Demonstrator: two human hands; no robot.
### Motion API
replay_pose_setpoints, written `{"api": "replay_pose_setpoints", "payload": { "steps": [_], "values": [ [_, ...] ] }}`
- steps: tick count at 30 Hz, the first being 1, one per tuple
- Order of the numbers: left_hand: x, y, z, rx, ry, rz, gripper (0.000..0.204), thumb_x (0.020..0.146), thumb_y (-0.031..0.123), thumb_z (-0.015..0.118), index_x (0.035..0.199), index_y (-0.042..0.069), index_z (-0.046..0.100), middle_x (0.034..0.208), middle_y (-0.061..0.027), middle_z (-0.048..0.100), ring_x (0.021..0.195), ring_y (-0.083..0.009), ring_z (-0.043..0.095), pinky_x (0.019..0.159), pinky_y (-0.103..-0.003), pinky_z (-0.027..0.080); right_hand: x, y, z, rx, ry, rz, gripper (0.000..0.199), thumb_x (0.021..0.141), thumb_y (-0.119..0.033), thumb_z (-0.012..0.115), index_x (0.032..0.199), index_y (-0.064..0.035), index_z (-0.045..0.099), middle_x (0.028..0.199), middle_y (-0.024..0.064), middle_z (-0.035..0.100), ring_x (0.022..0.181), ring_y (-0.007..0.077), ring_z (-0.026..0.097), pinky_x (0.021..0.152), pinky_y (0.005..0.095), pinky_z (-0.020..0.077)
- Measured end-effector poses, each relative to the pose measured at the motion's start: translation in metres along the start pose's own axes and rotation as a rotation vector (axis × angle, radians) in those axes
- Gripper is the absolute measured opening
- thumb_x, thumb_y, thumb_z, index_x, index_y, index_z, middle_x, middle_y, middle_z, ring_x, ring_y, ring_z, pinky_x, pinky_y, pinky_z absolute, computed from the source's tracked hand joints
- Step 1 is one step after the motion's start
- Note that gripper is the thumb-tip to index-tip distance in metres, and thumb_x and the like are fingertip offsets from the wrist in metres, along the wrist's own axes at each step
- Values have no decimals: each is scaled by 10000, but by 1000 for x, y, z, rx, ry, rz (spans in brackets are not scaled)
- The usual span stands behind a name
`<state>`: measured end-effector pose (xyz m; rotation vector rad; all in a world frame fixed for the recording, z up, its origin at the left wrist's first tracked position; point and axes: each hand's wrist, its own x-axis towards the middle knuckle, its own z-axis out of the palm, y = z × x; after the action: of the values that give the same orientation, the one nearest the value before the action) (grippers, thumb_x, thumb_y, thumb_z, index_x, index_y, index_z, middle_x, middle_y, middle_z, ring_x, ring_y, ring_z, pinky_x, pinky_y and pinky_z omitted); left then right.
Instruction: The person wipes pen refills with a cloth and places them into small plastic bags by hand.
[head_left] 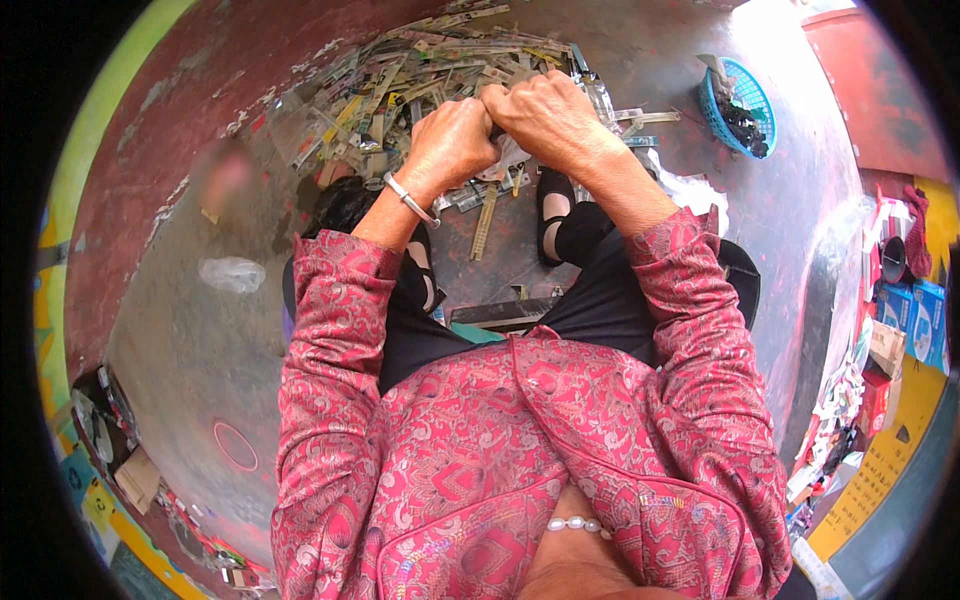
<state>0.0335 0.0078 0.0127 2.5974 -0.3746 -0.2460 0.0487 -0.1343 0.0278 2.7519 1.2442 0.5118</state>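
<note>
My left hand [452, 143] and my right hand [550, 113] are held close together, knuckles up, both with fingers curled closed. A small dark bit shows between them, but what they grip is hidden beneath the fists. Just beyond and below lies a big heap of thin flat strips and clear packets [400, 85] on the floor. Closer to my feet, a yellowish ruler-like strip [485, 222] lies by itself. White crumpled plastic [690, 190] is on the floor beside my right wrist.
A blue plastic basket [752, 88] with dark pieces in it stands at the far right. On the left floor are a clear plastic bag [232, 274] and a pink ring [235, 446]. Blue boxes [925, 320] and clutter line the right wall.
</note>
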Motion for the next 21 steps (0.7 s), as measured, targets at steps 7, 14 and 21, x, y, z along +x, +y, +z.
{"api": "replay_pose_setpoints", "payload": {
  "steps": [7, 14, 21],
  "values": [
    [8, -6, 24, -458, 51, 49, 175, 613, 58, 544, 740, -58, 578, 653, -201, 598, 621, -278, 613, 567, -392, 454, 9, 1, -6, -259, -181, -51, 161, 740, -179, 537, 874, -99, 575, 882, 60, 626, 910, 169, 581, 832, 389, 392],
    [5, 11, 4, -927, 56, -309, 128, 666, 62, 536, 562, 88, 467, 587, 48, 445, 504, -53, 383, 449, -222, 292, -11, 33, -39, 411, 441, 401, 558, 665, -99, 663, 1190, -138, 477, 1181, 86, 478, 1078, 201, 468, 886, 378, 378],
    [12, 13, 18, -813, 184, -96, 95, 665, 50, 574, 744, -3, 578, 650, -31, 577, 600, -80, 530, 532, -255, 427, 7, 17, -24, 1996, 83, 741, 555, 636, -221, 758, 1060, 40, 511, 964, 81, 577, 903, 156, 537, 796, 286, 425]
  ]
}}
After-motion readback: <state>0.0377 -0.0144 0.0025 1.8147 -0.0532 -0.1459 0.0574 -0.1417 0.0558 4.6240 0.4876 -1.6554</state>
